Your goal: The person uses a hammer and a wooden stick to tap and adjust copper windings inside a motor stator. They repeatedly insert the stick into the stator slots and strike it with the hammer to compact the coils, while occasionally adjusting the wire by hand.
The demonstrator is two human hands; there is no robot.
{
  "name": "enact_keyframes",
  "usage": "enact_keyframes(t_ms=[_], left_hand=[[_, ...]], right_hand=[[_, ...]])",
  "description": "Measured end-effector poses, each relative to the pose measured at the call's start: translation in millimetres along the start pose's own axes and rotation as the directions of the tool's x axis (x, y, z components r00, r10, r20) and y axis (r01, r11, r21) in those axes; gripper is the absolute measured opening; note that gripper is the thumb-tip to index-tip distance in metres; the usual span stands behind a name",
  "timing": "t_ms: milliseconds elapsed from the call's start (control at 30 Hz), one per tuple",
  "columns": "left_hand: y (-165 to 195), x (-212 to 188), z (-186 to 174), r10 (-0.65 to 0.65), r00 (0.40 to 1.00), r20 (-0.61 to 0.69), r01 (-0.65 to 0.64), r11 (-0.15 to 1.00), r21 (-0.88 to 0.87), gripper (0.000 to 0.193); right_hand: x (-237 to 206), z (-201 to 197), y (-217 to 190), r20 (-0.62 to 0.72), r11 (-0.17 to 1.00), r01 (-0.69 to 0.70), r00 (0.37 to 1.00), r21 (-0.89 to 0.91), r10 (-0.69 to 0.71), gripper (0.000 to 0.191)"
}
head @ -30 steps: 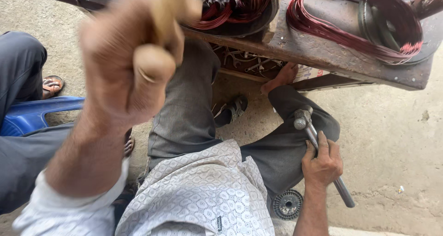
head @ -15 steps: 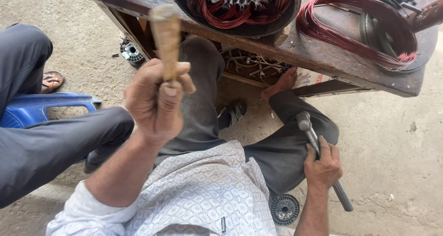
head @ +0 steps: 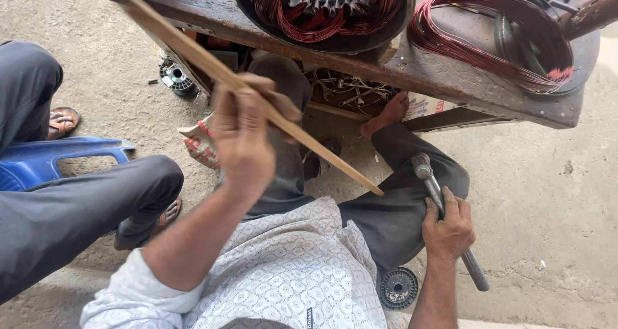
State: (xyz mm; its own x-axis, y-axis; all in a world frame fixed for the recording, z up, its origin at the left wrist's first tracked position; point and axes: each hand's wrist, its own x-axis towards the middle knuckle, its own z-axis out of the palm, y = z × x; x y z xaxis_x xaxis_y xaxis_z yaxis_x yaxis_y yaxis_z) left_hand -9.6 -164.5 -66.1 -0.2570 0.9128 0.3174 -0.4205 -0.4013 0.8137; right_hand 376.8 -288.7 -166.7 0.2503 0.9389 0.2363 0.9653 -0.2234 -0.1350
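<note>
Two hands grip tools; the left hand [head: 243, 139] has its fingers wrapped round a slanting wooden stick [head: 257, 100]. The right hand [head: 447, 229] is clenched on a hammer [head: 441, 200] resting across the thigh, below the bench [head: 386, 68].

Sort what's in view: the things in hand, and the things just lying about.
In hand: wooden stick in left hand; hammer in right hand; wound motor stator.
Lying about: loose copper wire coil, blue plastic stool, small wheel.
</note>
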Motion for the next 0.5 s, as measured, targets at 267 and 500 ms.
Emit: enact_keyframes(t_ms=[267,500], left_hand=[[-41.2,-30.6,10.6,-0.511,0.842,0.175,0.52,0.854,-0.01,0.033],[-21.5,-11.2,22.9,-0.511,0.834,0.207,0.455,0.85,0.264,0.039]], right_hand=[[16.8,-18.3,4.6,0.068,0.97,0.015,0.997,0.244,-0.032,0.041],[29.6,-28.4,-52.6,-0.024,0.539,0.041,0.999,0.842,-0.038,0.038]])
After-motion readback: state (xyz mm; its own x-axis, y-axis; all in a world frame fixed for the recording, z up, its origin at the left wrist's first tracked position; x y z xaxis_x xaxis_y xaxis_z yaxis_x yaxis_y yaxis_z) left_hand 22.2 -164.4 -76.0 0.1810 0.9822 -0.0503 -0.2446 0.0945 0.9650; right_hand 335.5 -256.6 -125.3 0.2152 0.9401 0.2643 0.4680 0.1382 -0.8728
